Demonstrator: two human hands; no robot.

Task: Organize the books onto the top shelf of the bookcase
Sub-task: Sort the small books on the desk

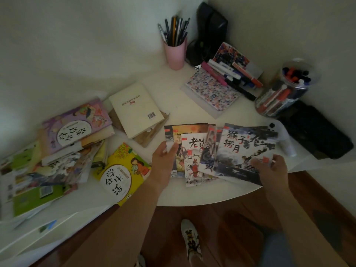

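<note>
floor: wooden boards and a patterned shoe (190, 239) showing nearest, below both hands.
left hand (163, 158): gripping the left edge of the fanned picture books (221, 153), thumb curling over the top cover; likely bracing the fan so it can be squared up.
right hand (269, 166): pinching the lower right corner of the top picture book, fingers curling onto its cover; probably pushing the fan together toward the left hand.
fanned picture books: lying overlapped on the white worktop (192, 195) between the hands, not yet stacked.
yellow book (123, 170): lying flat just left of the left hand, waiting.
messy book pile (57, 151): sitting further left of the left hand, tilting, unsorted.
cream book (134, 110): lying face down beyond the left hand, on brown paper.
patterned notebook (212, 91): lying beyond the hands, markers resting on its far edge.
marker jar (283, 89): standing beyond the right hand.
pink pen cup (175, 53): standing farthest back, by the wall corner.
bookcase: not in view; cannot tell where the top shelf is.
progress: judging early, all books sitting on the worktop.
</note>
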